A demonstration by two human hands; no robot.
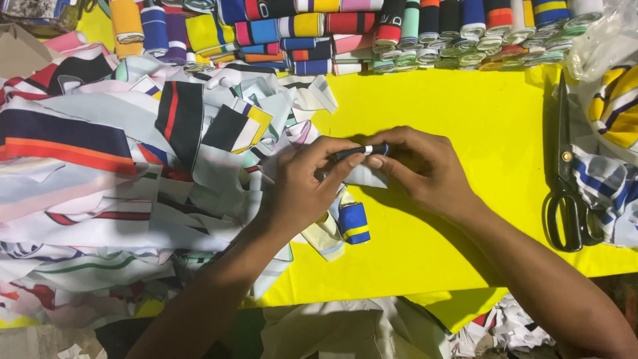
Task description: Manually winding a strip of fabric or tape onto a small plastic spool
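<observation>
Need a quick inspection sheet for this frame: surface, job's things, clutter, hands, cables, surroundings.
Surface: yellow sheet covers the table; centre and right part bare.
Job's things: small dark fabric strip pinched between both hands; a blue-and-yellow rolled strip lies below the left hand.
Clutter: loose pile of striped fabric pieces fills the left side; rows of rolled coloured strips along the far edge; black scissors closed, lying at right beside more striped fabric.
Hands: left hand and right hand both grip the dark strip, fingertips meeting.
Cables: nothing seen.
Surroundings: fabric scraps below the near table edge; clear plastic bag top right.
</observation>
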